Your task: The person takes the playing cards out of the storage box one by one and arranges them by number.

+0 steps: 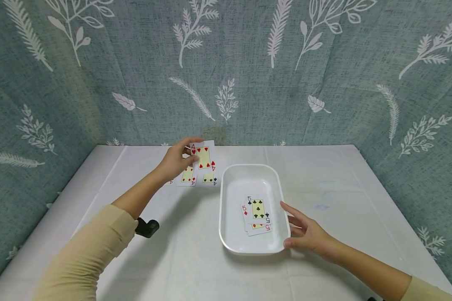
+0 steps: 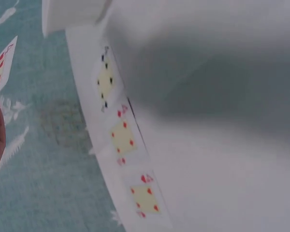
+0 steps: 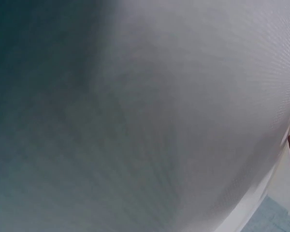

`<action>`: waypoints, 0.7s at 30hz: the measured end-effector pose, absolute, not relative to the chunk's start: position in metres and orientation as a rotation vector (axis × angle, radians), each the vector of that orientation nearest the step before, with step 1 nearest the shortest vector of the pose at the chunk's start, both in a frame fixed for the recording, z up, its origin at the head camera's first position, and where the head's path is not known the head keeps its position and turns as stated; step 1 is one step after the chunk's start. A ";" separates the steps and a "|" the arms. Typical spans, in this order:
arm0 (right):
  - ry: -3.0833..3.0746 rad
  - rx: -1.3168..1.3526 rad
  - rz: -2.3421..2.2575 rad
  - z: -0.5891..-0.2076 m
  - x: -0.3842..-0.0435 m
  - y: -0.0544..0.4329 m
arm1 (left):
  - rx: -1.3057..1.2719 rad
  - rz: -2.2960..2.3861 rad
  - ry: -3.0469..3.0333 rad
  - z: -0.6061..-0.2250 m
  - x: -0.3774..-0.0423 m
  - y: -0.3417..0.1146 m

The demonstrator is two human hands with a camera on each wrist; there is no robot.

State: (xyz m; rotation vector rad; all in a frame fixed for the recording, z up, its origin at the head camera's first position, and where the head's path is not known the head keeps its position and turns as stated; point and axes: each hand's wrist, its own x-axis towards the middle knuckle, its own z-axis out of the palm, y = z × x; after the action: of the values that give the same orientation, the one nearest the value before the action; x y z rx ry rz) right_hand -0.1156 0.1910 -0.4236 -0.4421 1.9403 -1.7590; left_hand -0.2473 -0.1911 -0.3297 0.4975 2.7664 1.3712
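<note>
My left hand (image 1: 177, 161) pinches the four of hearts (image 1: 203, 156) between thumb and fingers, upright with its face toward the head camera. Behind it, a four of diamonds (image 1: 188, 177) and a black four (image 1: 209, 178) lie near the table's back edge. The left wrist view shows them in a row with another red card (image 2: 146, 199), which the hand mostly covers in the head view. At the right side of a white tray (image 1: 227, 246), my right hand (image 1: 310, 236) holds the rim. A five of clubs (image 1: 258, 212) overlaps a five of diamonds (image 1: 254, 233) inside the tray.
White cloth (image 1: 188, 267) covers the table. A green leaf-patterned curtain (image 1: 248, 96) rises behind it and along both sides. A small black device (image 1: 147, 228) shows beside the left forearm. Most of the right wrist view is a blurred pale surface.
</note>
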 end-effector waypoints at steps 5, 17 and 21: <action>1.943 -0.444 -1.755 -0.423 -0.115 0.191 | 0.430 1.327 2.814 -0.331 -0.250 -0.205; 1.933 -0.470 -1.767 -0.424 -0.115 0.192 | 0.320 1.282 2.909 -0.336 -0.252 -0.244; 1.929 -0.471 -1.770 -0.425 -0.115 0.192 | 0.284 1.274 2.937 -0.341 -0.252 -0.259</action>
State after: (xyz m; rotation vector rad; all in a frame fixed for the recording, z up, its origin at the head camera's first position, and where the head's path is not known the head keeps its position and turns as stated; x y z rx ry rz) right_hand -0.1149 0.1922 -0.4245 -0.4713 1.9287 -1.7704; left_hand -0.2516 -0.2586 -0.3406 0.2840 2.9374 1.2744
